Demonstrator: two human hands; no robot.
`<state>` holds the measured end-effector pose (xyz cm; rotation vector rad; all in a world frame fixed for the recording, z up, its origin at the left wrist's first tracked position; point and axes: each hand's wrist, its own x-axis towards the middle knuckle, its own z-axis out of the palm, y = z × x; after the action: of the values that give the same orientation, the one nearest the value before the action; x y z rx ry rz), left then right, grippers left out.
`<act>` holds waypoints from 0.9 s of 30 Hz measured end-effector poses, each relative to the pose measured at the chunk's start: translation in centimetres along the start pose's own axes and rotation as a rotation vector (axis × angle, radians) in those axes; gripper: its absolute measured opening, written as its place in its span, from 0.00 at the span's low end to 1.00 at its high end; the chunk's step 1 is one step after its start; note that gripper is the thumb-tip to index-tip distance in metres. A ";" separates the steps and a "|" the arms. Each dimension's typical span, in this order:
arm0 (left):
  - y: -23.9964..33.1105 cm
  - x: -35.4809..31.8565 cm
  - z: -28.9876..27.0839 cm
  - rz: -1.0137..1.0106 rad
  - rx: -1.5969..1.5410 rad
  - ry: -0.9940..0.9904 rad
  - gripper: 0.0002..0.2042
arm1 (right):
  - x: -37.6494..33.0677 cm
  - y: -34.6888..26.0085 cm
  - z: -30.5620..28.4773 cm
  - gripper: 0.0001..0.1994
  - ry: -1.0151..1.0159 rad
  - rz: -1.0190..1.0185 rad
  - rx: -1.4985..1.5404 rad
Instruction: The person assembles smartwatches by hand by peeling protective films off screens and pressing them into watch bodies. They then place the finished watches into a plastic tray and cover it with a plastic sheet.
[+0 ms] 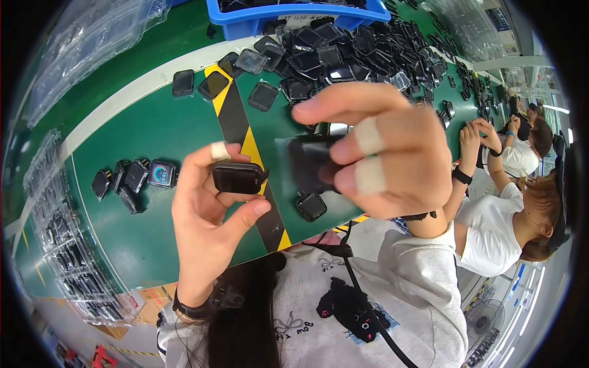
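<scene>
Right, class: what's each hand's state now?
Left hand: holding a black rectangular device.
Right hand: holding a dark flat piece, blurred.

The right hand [392, 156] and the dark flat piece [307, 161] it holds are blurred; the top edge crops the blue bin [242, 27].

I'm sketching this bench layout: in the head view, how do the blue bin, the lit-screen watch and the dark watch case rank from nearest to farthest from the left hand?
1. Dark watch case: nearest, held in the left hand.
2. Lit-screen watch: next, just left of that hand.
3. Blue bin: farthest, at the view's top.
</scene>
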<state>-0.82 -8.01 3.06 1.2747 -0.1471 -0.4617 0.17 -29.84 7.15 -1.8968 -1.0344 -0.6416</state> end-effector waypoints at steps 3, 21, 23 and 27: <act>-0.3 -0.1 -0.1 0.002 -0.035 -0.044 0.28 | -1.0 -1.9 1.2 0.09 0.197 0.302 0.234; -1.7 0.0 -1.4 0.155 -0.182 -0.090 0.24 | -2.1 -1.9 2.6 0.10 0.099 -0.221 -0.180; -2.5 0.1 -2.0 0.171 -0.114 -0.106 0.23 | -2.5 -2.5 2.8 0.10 0.087 -0.122 -0.125; -1.9 0.5 0.0 0.144 -0.212 -0.021 0.21 | -3.1 -1.9 3.3 0.10 0.104 -0.132 -0.060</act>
<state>-0.83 -8.66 1.20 1.0441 -0.2003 -0.3568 -2.99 -27.73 4.02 -1.8362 -1.0906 -0.8469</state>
